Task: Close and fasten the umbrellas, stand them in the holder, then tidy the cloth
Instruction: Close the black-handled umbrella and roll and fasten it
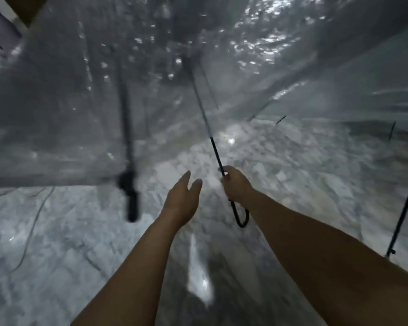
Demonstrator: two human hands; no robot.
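Observation:
A clear plastic umbrella [257, 74] is open in front of me, its canopy filling the upper frame. Its thin black shaft [212, 142] runs down to a curved black hook handle [241, 218]. My right hand [236, 184] grips the shaft just above that hook. My left hand [183, 201] hovers beside it to the left with straight fingers, touching nothing. A second clear umbrella [45, 114] stands open on the left, and its thick black handle [131, 196] hangs down blurred. A third black shaft [405, 208] slants along the right edge.
The floor [68, 243] is glossy white and grey marble-patterned, with a bright glare streak [198, 274] near my forearms. A pale purple cylinder [0, 31] shows at the top left corner. The view is blurred.

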